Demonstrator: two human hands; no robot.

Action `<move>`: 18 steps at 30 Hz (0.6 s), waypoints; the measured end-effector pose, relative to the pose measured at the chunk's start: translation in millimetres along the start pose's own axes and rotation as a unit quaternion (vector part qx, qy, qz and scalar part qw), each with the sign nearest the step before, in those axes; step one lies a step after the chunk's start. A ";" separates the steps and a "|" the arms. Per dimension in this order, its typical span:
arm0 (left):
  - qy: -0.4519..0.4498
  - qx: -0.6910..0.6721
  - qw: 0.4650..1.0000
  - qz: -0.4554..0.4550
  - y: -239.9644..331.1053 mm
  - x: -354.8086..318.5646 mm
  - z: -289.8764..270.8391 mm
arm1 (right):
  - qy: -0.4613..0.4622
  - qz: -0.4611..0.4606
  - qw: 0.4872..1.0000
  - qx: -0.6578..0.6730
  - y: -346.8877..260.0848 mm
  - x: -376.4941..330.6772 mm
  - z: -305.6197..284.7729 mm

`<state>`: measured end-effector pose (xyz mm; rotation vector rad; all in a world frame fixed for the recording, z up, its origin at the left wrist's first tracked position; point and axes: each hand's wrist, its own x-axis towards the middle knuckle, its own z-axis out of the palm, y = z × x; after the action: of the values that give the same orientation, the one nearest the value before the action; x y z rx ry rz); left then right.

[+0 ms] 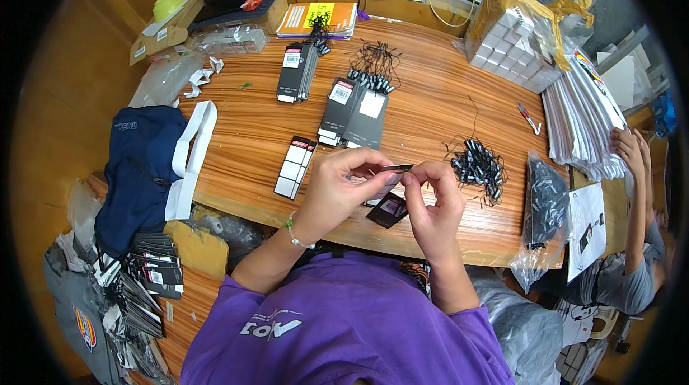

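Both hands (387, 184) pinch one black tag (393, 168) above the tabletop (237, 141) — stacks of tags (355, 112) and a loop pile (479, 166) suggest much remains.

Dark tag (395, 167) mostly behind fingertips (408, 178); perhaps a cord, too small.

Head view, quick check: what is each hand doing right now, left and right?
Left hand: closed, pinching one end of a thin dark card.
Right hand: closed, fingers pinched at the card's other end, above the wooden table.
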<state>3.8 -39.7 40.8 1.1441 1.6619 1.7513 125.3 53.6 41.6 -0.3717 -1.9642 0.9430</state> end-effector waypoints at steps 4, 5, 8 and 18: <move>-0.013 -0.011 1.000 -0.003 4.8 0.1 3.3 | 0.005 -0.016 1.000 -0.006 4.3 -2.2 -0.7; -0.013 -0.008 1.000 -0.002 4.6 0.3 3.5 | 0.003 -0.018 1.000 0.000 5.1 -2.6 -0.5; -0.014 0.012 1.000 0.005 5.0 0.1 3.3 | -0.006 -0.007 1.000 -0.010 3.1 -1.6 -0.8; -0.043 0.120 0.984 0.124 3.6 0.4 1.4 | -0.001 0.168 0.962 0.213 9.0 -5.0 3.5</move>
<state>5.5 -39.1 44.3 1.5730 1.7761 1.6492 124.2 55.0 30.8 -0.4608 -1.6645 1.5486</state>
